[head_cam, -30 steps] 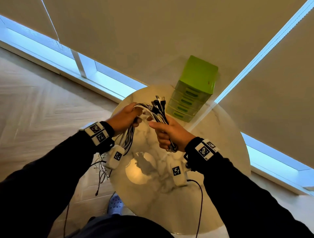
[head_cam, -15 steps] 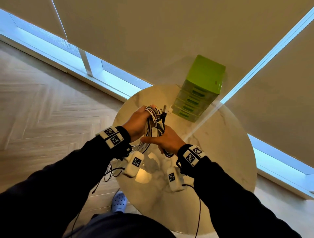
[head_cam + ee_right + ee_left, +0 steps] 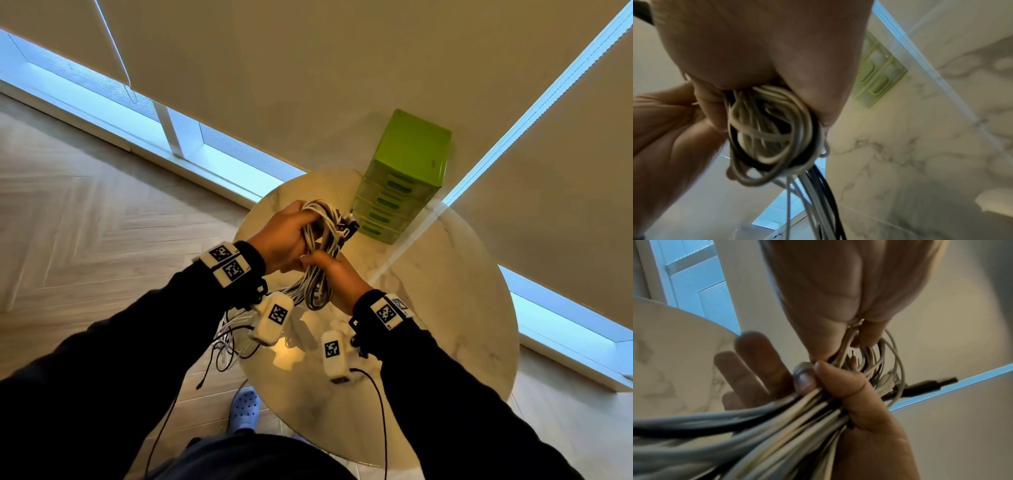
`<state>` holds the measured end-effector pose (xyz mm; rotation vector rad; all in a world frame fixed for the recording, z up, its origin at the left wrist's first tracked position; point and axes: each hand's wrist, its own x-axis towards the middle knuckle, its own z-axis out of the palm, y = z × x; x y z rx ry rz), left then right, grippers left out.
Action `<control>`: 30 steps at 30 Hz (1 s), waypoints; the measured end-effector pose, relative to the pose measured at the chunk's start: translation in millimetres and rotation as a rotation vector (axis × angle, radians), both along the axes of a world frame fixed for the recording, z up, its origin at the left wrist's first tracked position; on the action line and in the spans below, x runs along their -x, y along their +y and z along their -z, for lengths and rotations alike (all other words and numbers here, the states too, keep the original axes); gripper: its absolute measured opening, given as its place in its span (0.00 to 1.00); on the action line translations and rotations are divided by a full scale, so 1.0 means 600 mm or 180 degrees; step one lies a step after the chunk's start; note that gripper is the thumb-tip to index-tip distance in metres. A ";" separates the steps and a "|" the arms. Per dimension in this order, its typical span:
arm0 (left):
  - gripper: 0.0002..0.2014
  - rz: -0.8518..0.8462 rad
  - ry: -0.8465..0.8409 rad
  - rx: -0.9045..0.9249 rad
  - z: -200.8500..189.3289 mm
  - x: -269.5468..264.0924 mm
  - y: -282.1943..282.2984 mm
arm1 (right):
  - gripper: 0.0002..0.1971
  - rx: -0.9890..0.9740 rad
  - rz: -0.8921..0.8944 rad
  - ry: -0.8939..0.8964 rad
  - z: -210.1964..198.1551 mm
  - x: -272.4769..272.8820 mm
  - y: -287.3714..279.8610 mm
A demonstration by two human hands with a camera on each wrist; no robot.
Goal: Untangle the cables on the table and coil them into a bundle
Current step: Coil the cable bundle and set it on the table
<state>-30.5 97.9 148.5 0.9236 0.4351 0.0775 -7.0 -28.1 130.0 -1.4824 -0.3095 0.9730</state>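
Note:
A bundle of white, grey and black cables (image 3: 321,226) is held above the round marble table (image 3: 445,308) between both hands. My left hand (image 3: 284,236) grips the upper loops, and its fingertips (image 3: 865,332) pinch thin white strands. Just below, my right hand (image 3: 337,274) wraps the coiled lower part (image 3: 772,129), its thumb (image 3: 846,386) pressed across the strands (image 3: 777,426). The two hands touch. A black plug (image 3: 931,384) sticks out of the bundle on the right. Loose ends (image 3: 226,342) hang past the table's left edge.
A green set of small drawers (image 3: 404,178) stands at the table's far edge, close behind the bundle's plug ends. Window blinds rise behind it. A wood floor and a blue shoe (image 3: 244,407) lie below left. A thin black wire (image 3: 380,411) runs from my right wrist device.
Both hands have closed in until they touch. The cables that were stretched between them are now folded into tighter loops, and the plug ends have tipped towards the green drawers.

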 end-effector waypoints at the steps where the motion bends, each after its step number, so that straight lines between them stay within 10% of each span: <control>1: 0.13 0.0078 0.0015 -0.0073 -0.008 0.001 0.001 | 0.10 -0.0206 0.0123 0.0222 -0.005 0.003 0.002; 4: 0.26 0.0443 0.0044 -0.0718 -0.017 0.010 0.005 | 0.11 -0.0319 0.0387 0.0369 -0.014 0.003 0.003; 9: 0.70 0.0823 0.0157 -0.1624 -0.008 0.012 -0.006 | 0.20 0.0840 -0.0287 -0.1048 -0.012 -0.002 0.010; 13: 0.44 0.0495 0.0052 -0.1887 -0.001 0.001 -0.003 | 0.07 0.1281 -0.0784 -0.1696 -0.004 -0.009 0.009; 19: 0.26 0.0332 -0.0134 -0.1825 0.017 0.011 -0.006 | 0.13 0.1166 -0.1079 -0.1196 -0.019 -0.013 -0.007; 26: 0.59 0.1080 -0.0286 -0.1066 0.015 0.036 -0.002 | 0.16 0.0168 -0.0106 -0.0385 -0.064 -0.050 -0.022; 30: 0.30 0.2180 -0.0166 -0.1897 0.041 0.067 -0.020 | 0.22 -0.0339 0.0661 0.0203 -0.091 -0.067 -0.012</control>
